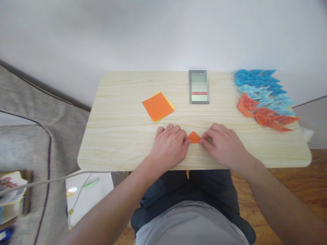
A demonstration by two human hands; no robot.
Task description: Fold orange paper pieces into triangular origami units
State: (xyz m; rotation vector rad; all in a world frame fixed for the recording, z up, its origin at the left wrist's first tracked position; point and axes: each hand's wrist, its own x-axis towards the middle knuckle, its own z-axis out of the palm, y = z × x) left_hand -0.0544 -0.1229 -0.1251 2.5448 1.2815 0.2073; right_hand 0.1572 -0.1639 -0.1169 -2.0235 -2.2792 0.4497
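Note:
A small piece of orange paper (194, 137), folded to a triangle with its point away from me, lies near the table's front edge. My left hand (170, 144) pinches its left corner between thumb and fingers. At the right corner, the thumb and forefinger of my right hand (223, 144) close on the paper too. Beyond my left hand rests a stack of square paper sheets (158, 107), orange on top with yellow showing beneath. The corners under my fingertips are hidden.
A phone (199, 86), blurred out, lies at the table's back. Folded paper pieces line the right side: dark blue (258, 79), light blue (270, 97) and orange (265, 114). A grey cable (76, 173) passes the table's front left corner. A grey sofa (61, 136) stands at left.

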